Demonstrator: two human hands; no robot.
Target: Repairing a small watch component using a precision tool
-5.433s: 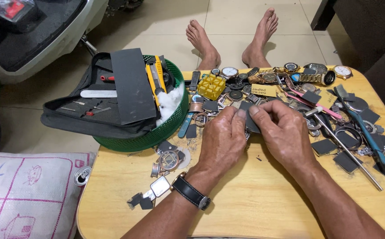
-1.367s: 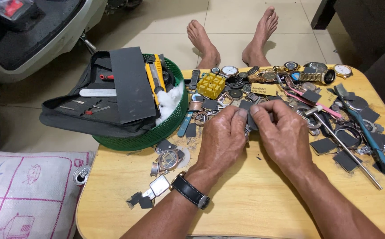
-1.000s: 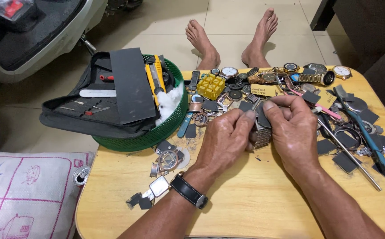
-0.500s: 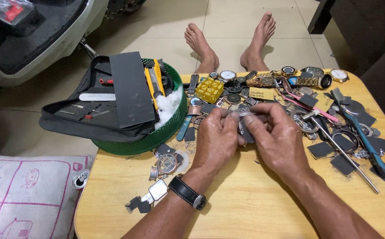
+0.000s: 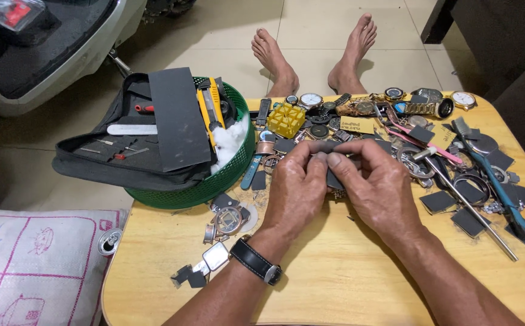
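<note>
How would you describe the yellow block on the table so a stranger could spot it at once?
Start at the green basket. Just right of its rim, near the table's far edge, sits the yellow block. It alone is bright yellow plastic with a grid of pegs.

Over the round wooden tabletop, the left hand and right hand pinch a small dark grey strip of abrasive paper between thumbs and fingertips, just beside scattered watches and the green plastic basket.

L hand & R hand side by side, knuckles up; fingertips pinched together; both forearms angled inward.
</note>
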